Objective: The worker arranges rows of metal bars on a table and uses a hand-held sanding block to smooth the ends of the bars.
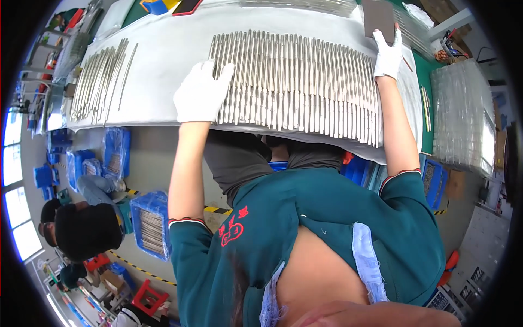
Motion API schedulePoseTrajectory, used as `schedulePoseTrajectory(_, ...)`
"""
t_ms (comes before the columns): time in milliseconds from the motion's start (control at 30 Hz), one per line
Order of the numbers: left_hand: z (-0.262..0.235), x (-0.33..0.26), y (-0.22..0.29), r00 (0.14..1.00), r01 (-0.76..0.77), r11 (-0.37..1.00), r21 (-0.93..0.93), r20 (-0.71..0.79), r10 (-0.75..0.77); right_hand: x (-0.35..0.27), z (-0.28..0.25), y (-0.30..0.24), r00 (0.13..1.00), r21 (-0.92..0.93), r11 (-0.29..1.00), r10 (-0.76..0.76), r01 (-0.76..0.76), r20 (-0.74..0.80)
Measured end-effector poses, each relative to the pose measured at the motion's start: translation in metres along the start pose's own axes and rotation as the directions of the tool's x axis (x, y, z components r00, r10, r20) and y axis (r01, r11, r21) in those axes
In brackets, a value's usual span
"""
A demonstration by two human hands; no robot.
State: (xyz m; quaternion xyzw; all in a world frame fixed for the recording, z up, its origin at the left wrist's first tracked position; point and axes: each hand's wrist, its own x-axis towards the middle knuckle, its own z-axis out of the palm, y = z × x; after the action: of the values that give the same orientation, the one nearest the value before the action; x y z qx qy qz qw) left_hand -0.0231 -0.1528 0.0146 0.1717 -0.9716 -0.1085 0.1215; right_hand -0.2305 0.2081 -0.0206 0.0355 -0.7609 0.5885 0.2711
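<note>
A wide row of slim metal rods lies side by side on the white-covered table. My left hand, in a white glove, rests at the row's left end. Its thumb lies over the outermost rods and is spread from the fingers, which reach forward along the row's edge. At the far right my right hand, gloved too, grips the near end of a flat grey-brown rectangular block, with thumb and fingers on its opposite sides. That block sits beyond the row's right end.
A looser group of rods lies at the table's left. Clear plastic-wrapped stacks stand at the right. Blue crates with rods are on the floor at left, near a crouching person in black. A red stool stands behind.
</note>
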Motion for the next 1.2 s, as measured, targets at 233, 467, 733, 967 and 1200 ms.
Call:
schedulePoseTrajectory(233,0.005,0.067,-0.019,0.889,-0.455,0.89,-0.022,-0.078,0.452,0.003,-0.002,0.005,0.999,-0.031,0.999,-0.012,0.013,0.042)
schedulePoseTrajectory(467,0.052,0.089,0.012,0.708,-0.695,0.71,0.112,-0.068,0.703,0.007,-0.002,0.017,0.999,0.07,0.997,0.02,-0.023,0.043)
schedulePoseTrajectory(733,0.032,0.101,-0.033,0.759,-0.65,0.756,-0.076,-0.005,0.651,0.012,-0.006,0.027,0.998,0.082,0.996,0.016,-0.021,0.059)
schedulePoseTrajectory(967,0.017,0.094,-0.023,0.792,-0.61,0.783,-0.12,-0.057,0.608,0.007,-0.005,0.021,0.991,0.165,0.979,0.109,-0.12,0.073)
schedulePoseTrajectory(1200,0.036,0.086,0.015,0.759,-0.649,0.747,-0.142,-0.057,0.649,0.012,-0.006,0.026,0.997,0.139,0.989,0.045,-0.054,0.067)
